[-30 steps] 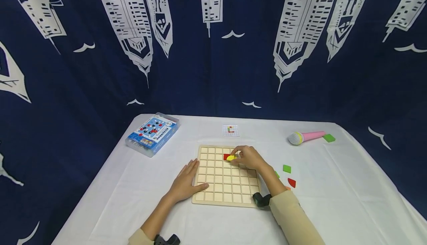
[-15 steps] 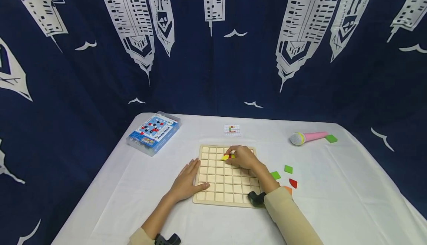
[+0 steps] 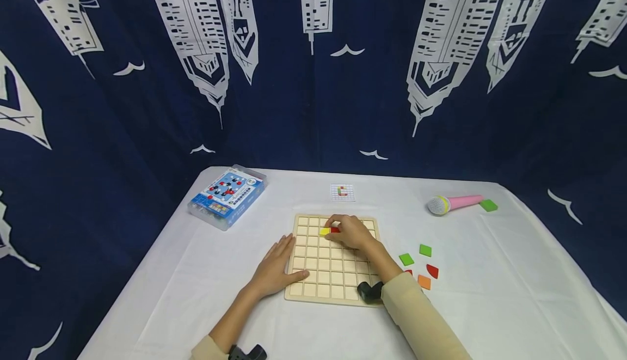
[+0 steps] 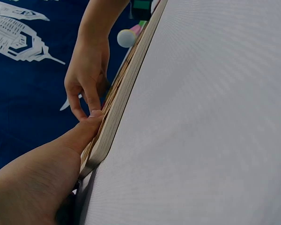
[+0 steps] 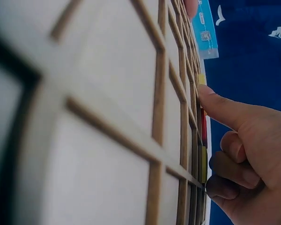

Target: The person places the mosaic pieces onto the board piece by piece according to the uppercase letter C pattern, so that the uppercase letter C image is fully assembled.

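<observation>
L hand (image 3: 272,273) laid flat on edge of gridded wood bd. (image 3: 323,276), R hand (image 3: 354,233) curled, pinching thin yel. tile (image 3: 324,232)

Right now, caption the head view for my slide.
Left hand rests on a wooden grid board; right hand at a yellow tile.

A matt wooden grid board (image 3: 323,278) lies on smooth, softly creased white cloth (image 3: 499,316), before a matt printed fabric backdrop (image 3: 313,104). A shiny clear-plastic case (image 3: 227,196), paper-like card (image 3: 342,193) and smooth, plastic-looking microphone (image 3: 458,202) share the surface.
</observation>
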Demonstrator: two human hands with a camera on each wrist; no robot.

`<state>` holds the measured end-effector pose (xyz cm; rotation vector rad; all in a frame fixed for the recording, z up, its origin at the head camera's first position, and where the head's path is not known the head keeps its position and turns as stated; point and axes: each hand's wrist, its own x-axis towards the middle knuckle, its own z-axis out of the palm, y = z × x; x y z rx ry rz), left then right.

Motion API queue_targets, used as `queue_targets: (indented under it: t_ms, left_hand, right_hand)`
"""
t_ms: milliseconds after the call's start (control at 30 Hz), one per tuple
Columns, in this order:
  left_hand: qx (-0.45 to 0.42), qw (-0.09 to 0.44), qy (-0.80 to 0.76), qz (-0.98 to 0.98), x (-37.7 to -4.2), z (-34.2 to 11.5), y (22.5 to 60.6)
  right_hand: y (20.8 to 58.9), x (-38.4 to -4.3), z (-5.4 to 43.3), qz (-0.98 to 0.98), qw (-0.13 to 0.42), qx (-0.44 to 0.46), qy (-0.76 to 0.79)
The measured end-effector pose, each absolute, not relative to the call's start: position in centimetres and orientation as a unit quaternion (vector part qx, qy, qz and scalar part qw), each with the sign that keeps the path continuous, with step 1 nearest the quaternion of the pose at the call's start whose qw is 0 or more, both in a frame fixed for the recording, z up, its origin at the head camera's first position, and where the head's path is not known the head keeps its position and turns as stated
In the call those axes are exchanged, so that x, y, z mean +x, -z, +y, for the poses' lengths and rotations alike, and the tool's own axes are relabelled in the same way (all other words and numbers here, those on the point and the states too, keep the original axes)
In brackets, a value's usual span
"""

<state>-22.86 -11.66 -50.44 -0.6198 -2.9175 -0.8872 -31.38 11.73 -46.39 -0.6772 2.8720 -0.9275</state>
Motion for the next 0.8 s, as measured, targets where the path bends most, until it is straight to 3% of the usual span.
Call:
queue_targets:
  t_ms: [600, 800]
  left_hand:
    - [-0.198, 0.019, 0.281, -0.939, -22.9, -11.7, 50.5]
    - [-0.199, 0.019, 0.282, -0.938, -22.9, -11.7, 50.6]
  right_hand:
    - [46.2, -31.1, 11.8, 0.922, 0.019, -0.237, 0.305]
    - [44.6, -30.0, 13.7, 0.925, -0.014, -0.241, 0.295]
